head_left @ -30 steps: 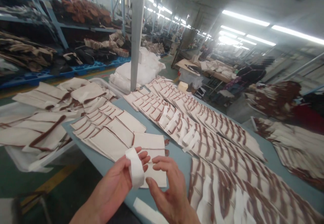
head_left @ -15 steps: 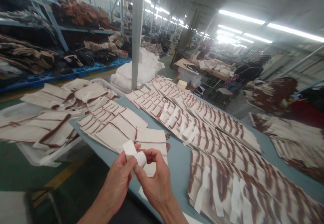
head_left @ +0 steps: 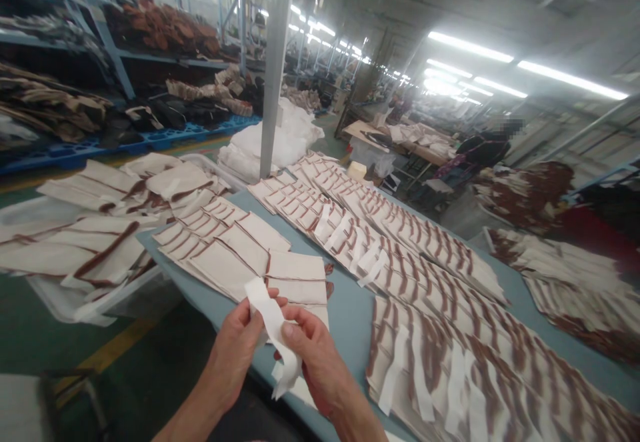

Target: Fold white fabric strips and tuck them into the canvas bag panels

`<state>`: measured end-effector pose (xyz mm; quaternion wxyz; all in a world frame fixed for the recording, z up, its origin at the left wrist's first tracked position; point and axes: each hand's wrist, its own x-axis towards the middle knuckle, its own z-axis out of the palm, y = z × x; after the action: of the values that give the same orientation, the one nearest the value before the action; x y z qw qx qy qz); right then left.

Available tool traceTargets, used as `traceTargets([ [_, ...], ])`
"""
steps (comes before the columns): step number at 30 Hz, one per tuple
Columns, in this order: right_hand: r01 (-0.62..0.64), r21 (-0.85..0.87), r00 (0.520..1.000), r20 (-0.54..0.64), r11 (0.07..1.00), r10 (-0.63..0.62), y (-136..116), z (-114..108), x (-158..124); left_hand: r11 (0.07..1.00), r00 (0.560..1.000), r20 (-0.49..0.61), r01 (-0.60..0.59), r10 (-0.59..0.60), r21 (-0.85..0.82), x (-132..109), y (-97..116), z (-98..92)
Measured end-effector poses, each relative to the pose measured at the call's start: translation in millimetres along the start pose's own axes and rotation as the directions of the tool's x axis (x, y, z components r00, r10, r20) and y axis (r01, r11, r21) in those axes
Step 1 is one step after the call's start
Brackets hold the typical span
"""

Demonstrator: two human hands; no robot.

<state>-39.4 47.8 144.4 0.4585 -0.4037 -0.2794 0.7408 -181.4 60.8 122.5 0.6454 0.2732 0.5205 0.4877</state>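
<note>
Between my hands is a white strip (head_left: 271, 317) of tape or fabric, its lower end hanging in loose folds. My left hand (head_left: 240, 339) pinches it near the upper end. My right hand (head_left: 310, 345) has thumb and fingers closed on its middle part. Just beyond my fingers, cream panels with brown edging (head_left: 296, 267) lie on the blue-green table (head_left: 349, 305). More overlapping cream panels (head_left: 225, 259) spread to the left of them. The near table edge is partly hidden by my forearms.
Long rows of overlapping brown-edged panels (head_left: 425, 289) cover the right side, with several white strips (head_left: 395, 369) laid across them. White bins (head_left: 135, 299) of panels stand left. A metal post (head_left: 274, 75) rises behind the table. A person (head_left: 477, 152) is in the back right.
The white strip was bunched in a loop between my fingers; now it is unrolled, hanging longer. My right hand has shifted slightly down and turned over it.
</note>
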Motion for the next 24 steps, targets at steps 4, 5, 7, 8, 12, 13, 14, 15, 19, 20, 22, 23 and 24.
traceTargets([
  [4,-0.018,-0.012,0.999,0.039,1.000,0.018,2,-2,1,0.994,1.000,-0.014,0.008,-0.007,0.108,1,0,2.1],
  [5,-0.054,-0.032,0.996,0.068,0.998,0.056,2,-3,1,0.993,1.000,-0.014,0.006,-0.005,0.121,2,0,2.2],
  [7,-0.121,-0.073,0.985,0.115,0.990,0.129,3,-5,0,0.990,1.000,-0.009,-0.002,0.003,0.141,4,-1,1.5],
  [8,-0.142,-0.091,0.980,0.129,0.986,0.153,4,-7,-1,0.988,1.000,-0.005,-0.009,0.010,0.154,6,-2,0.5],
  [12,-0.142,-0.157,0.983,0.095,0.977,0.158,3,-14,-8,0.972,0.999,0.019,-0.049,0.046,0.228,17,-9,-6.3],
  [13,-0.115,-0.196,0.989,0.070,0.974,0.131,0,-17,-10,0.964,0.998,0.021,-0.065,0.062,0.258,20,-11,-8.3],
  [14,-0.061,-0.254,0.996,0.047,0.965,0.075,-3,-20,-12,0.953,0.996,0.023,-0.085,0.082,0.290,23,-13,-10.4],
  [15,0.016,-0.330,1.000,0.029,0.944,-0.007,-8,-23,-14,0.940,0.994,0.027,-0.108,0.105,0.323,26,-14,-12.3],
  [19,0.275,-0.648,0.939,0.024,0.710,-0.342,-32,-31,-21,0.878,0.979,0.105,-0.202,0.174,0.434,33,-15,-17.3],
  [20,0.275,-0.684,0.931,0.015,0.675,-0.364,-38,-32,-21,0.864,0.975,0.139,-0.219,0.174,0.453,33,-15,-17.7],
  [22,0.244,-0.659,0.944,-0.007,0.712,-0.330,-49,-31,-18,0.841,0.965,0.208,-0.244,0.160,0.484,34,-17,-18.0],
  [23,0.225,-0.595,0.955,-0.021,0.771,-0.295,-54,-30,-15,0.832,0.960,0.239,-0.252,0.148,0.495,34,-19,-18.0],
  [24,0.207,-0.509,0.965,-0.036,0.835,-0.261,-59,-28,-10,0.825,0.953,0.271,-0.257,0.132,0.503,35,-22,-18.0],
])
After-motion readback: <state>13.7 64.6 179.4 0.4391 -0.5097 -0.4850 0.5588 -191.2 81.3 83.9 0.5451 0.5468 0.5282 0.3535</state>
